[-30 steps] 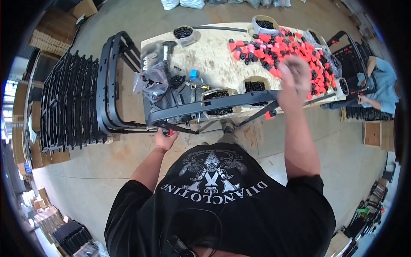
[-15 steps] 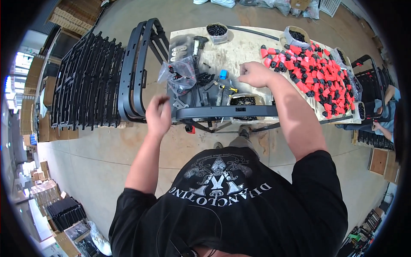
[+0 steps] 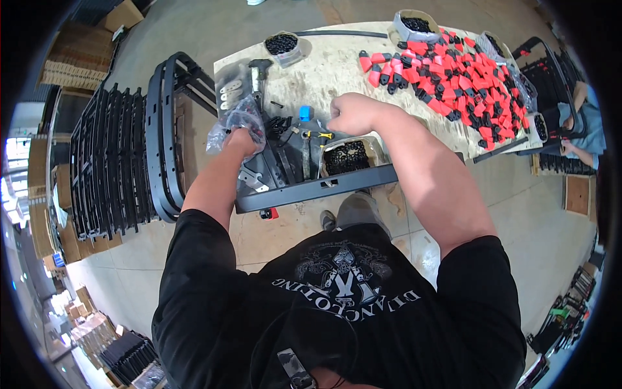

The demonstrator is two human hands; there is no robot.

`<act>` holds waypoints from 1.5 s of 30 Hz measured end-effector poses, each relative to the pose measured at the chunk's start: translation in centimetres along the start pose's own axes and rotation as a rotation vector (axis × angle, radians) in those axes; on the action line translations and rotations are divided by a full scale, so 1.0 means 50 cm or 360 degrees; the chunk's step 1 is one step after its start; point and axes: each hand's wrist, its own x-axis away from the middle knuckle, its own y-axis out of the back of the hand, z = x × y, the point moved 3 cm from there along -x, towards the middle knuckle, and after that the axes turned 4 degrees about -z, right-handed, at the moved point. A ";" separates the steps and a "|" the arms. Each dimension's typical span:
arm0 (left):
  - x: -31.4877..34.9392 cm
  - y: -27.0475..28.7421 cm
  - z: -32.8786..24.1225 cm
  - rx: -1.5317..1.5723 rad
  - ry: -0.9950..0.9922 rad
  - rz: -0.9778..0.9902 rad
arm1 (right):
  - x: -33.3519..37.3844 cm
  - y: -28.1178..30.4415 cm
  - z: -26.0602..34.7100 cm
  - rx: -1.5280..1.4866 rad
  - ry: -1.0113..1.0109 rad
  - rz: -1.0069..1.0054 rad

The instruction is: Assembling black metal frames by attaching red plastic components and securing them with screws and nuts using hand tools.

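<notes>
- Presently my left hand is pressing into the clear plastic bag; bag is lying right at the hand, its folds bunching around my fingers.
- Fingertips of that hand are hiding in the plastic; cannot tell if they are gripping anything inside.
- Right hand is hovering over the wooden worktable, fingers curling toward the palm; cannot tell if something small is sitting within.
- Just left of the right hand: a yellow-handled tool is lying, with a blue piece resting a little beyond it.
- Nearer me than the right hand, a box is holding small black parts.
- Dark metal bar is running crosswise on my side of both hands, my right forearm passing above it.
- Flat silvery bracket is lying between left hand and bar.
- Beyond the left hand, a hammer is lying head away from me.
- Right of the right hand, well spread, red-and-black pieces are covering the table.
- Left of the left hand, curved dark frames are standing, with a row of black racks standing farther out.
- Far right of both hands, a co-worker in blue is showing partly.
</notes>
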 end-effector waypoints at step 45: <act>0.037 -0.007 -0.017 -0.0052 -0.0499 -0.0205 | -0.009 -0.010 -0.001 0.0060 0.0012 -0.0024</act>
